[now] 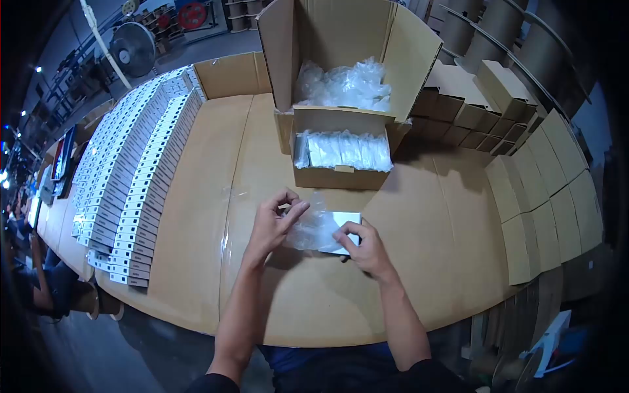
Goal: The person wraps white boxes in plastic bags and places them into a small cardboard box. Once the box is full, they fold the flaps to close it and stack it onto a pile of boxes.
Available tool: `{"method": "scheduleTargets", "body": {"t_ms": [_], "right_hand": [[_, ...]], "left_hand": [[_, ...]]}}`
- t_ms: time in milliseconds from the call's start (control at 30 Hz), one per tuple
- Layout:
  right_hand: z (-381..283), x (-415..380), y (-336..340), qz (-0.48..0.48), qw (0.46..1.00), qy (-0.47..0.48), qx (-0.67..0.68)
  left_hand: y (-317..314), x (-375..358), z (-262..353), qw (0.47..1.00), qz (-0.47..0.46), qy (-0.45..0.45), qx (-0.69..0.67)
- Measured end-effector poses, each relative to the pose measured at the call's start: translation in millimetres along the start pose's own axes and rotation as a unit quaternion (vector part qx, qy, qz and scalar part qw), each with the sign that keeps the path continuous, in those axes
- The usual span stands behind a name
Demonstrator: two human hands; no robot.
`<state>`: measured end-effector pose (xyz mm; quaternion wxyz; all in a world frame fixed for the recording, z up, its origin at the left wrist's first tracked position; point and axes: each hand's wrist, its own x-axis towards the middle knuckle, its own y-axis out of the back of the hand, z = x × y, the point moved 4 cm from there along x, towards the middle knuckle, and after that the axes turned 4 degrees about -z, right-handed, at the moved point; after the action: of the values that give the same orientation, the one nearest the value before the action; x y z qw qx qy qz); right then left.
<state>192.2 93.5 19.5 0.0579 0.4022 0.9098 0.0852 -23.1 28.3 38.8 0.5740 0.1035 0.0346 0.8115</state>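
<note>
My left hand (pixel 274 223) pinches the edge of a clear plastic bag (pixel 304 229) over the middle of the cardboard-covered table. A flat white box (pixel 347 221) lies partly inside the bag. Its right end is gripped by my right hand (pixel 363 247), thumb on top and fingers curled around the side. Just beyond my hands stands an open brown carton (pixel 341 179) with a row of items wrapped in clear plastic (pixel 344 150) in it.
Behind the small carton, a larger open box (pixel 278 59) holds loose plastic bags (pixel 347 85). Long stacks of white boxes (pixel 144 190) line the left side. Brown cartons (pixel 550 190) are piled at the right. A person sits at the far left edge (pixel 46 281).
</note>
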Motion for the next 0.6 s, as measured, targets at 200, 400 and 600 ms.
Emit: {"method": "scheduleTargets", "body": {"t_ms": [200,400,600], "right_hand": [[-7.6,4.9,8.4,-0.036,0.997,0.064,0.005],[-5.7,17.1,-8.0,0.048,0.997,0.052,-0.019],[5.0,13.8,-7.3,0.257,0.959,0.116,-0.032]], "left_hand": [[0.3,-6.1,2.3,0.989,-0.042,-0.011,-0.140],[-6.1,-2.3,-7.1,0.981,-0.031,-0.033,-0.186],[-39.8,-14.3,-15.3,0.966,-0.019,0.033,-0.257]]}}
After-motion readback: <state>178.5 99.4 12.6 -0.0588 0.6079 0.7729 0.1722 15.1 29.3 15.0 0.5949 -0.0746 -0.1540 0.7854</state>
